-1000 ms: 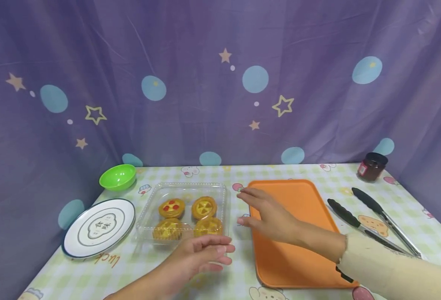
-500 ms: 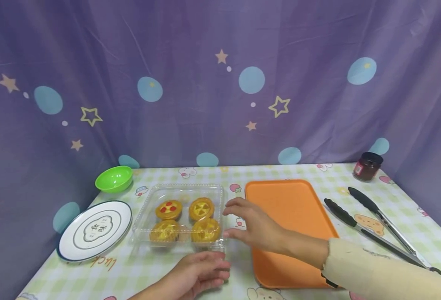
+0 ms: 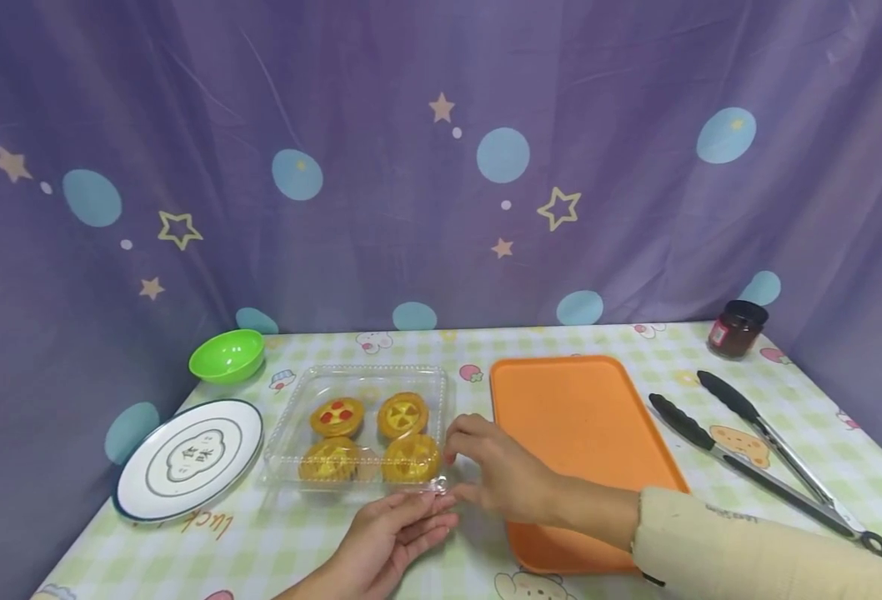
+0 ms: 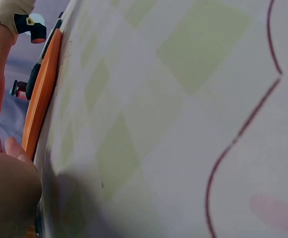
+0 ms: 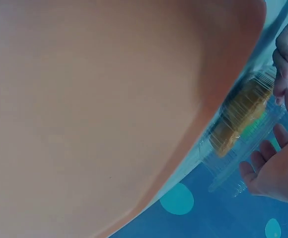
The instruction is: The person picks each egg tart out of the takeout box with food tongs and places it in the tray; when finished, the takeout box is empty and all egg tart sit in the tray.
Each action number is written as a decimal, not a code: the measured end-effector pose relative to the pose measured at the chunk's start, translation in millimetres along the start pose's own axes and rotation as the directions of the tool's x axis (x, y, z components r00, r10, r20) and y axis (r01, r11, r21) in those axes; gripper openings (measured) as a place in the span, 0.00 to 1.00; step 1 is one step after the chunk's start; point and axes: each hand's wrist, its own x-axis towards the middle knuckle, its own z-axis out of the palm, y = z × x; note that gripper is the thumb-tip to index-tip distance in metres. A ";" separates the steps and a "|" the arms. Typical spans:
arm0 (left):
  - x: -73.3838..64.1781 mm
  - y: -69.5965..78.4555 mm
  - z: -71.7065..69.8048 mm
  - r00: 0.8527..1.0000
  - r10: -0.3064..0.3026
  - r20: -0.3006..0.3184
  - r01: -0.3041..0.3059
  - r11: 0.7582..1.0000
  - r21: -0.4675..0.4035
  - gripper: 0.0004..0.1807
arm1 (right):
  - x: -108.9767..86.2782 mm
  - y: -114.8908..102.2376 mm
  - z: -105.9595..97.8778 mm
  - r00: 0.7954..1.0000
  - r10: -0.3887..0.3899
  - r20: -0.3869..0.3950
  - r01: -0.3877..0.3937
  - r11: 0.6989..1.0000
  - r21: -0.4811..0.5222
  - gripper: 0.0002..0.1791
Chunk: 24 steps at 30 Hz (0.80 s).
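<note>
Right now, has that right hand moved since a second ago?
Yes: judged against the orange tray, the right hand has shifted left and lower in the head view, to the near right corner of the clear plastic container.

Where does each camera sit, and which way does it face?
Head: on the head, facing forward and down at the container and orange tray; left hand, right hand and forearms show.
Left wrist: on that wrist, facing low across the tablecloth; both hands and a sleeve at its left edge.
Right wrist: on that wrist, facing a close orange surface, apparently the tray; both hands at right.
Shared: head and left wrist show the jar.
</note>
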 end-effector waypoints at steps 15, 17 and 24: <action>0.6 -4.0 2.0 0.999 0.016 -0.032 -0.015 0.999 0.041 0.19 | -1.9 3.9 3.1 0.994 -0.093 -0.056 0.092 0.996 -0.020 0.07; 0.8 -3.8 1.9 0.999 0.018 -0.030 -0.016 0.999 0.047 0.20 | -1.8 4.2 3.6 0.995 -0.083 -0.062 0.084 0.996 0.008 0.06; 1.0 -4.5 2.2 0.999 0.022 -0.040 -0.021 0.999 0.045 0.21 | -1.8 4.9 5.7 0.993 -0.086 -0.084 0.091 0.995 0.049 0.06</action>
